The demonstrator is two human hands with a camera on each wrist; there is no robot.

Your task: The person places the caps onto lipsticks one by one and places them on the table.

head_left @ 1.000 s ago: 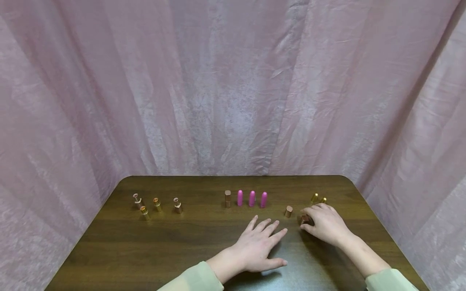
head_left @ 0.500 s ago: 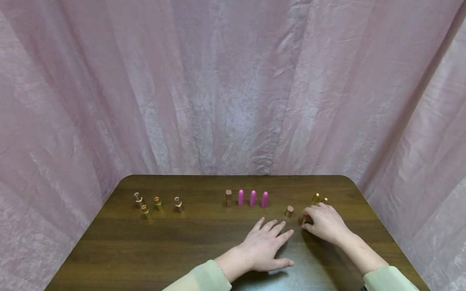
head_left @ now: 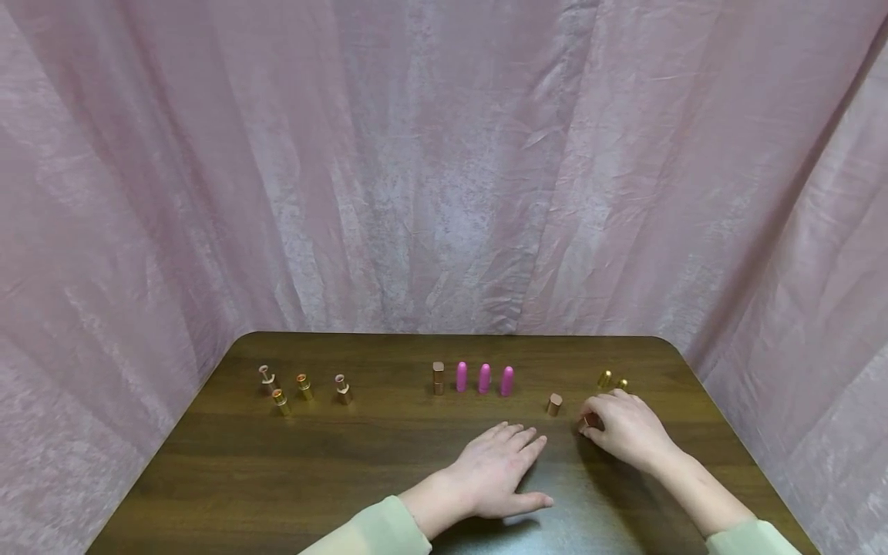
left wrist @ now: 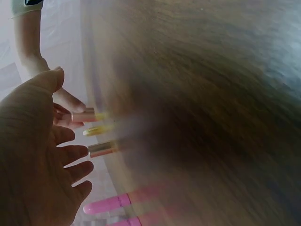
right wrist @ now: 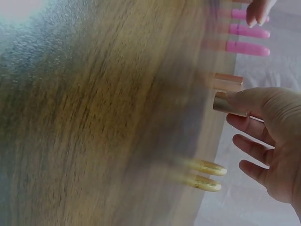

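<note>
My right hand (head_left: 627, 430) pinches a small rose-gold lipstick cap (right wrist: 225, 103) between thumb and forefinger, low over the right part of the table. The other fingers are loosely bent. Just left of it a matching rose-gold cap (head_left: 554, 405) stands upright. Behind the hand are two gold bullet-shaped caps (head_left: 605, 378), partly hidden in the head view. My left hand (head_left: 491, 476) hovers palm down over the table's middle front, its fingers straight and holding nothing. Beyond it stand three pink bullet-shaped tubes (head_left: 484, 378) in a row, beside a capped rose-gold lipstick (head_left: 438, 378).
On the left of the brown wooden table (head_left: 229, 478) stand uncapped lipstick tubes: two gold ones (head_left: 280, 402) and two rose-gold ones (head_left: 343, 390). Pink velvet curtains (head_left: 444, 169) hang behind and around the table.
The left hand's fingers have drawn a little closer together. It shifted right, then back left. The right hand stays almost in place, its grip on the cap kept.
</note>
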